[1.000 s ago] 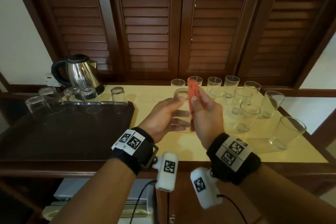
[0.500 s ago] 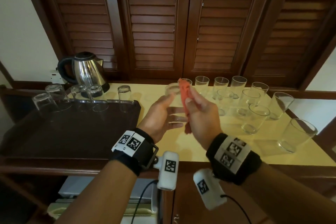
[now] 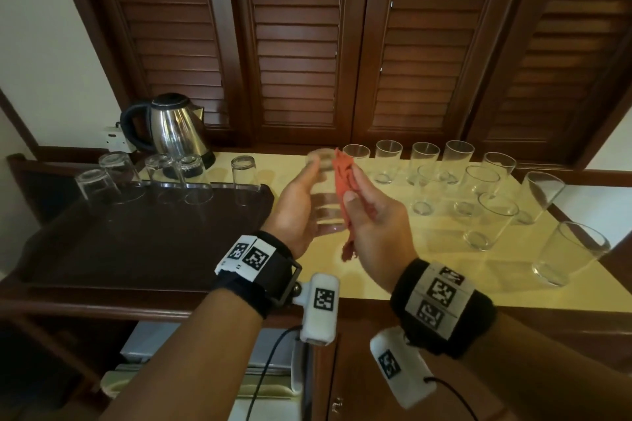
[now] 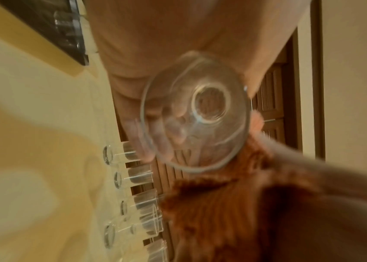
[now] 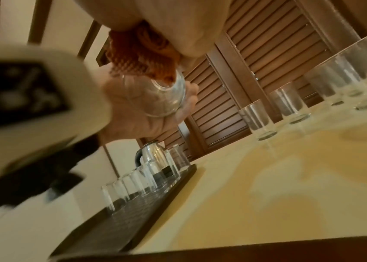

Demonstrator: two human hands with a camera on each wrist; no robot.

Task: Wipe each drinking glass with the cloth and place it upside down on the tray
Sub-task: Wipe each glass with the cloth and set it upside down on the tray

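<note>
Wiping glass (image 3: 325, 195) (clear of tray (image 3: 143, 239))

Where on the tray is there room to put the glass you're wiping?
The tray is bare across its whole near part, from the row of upside-down glasses at its back edge to its front rim. The yellow counter on the right is crowded with upright glasses; only its near strip is bare.

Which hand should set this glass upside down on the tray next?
Left. The left hand already holds the glass and is nearer the tray. The right hand pinches the cloth on the side away from it.
</note>
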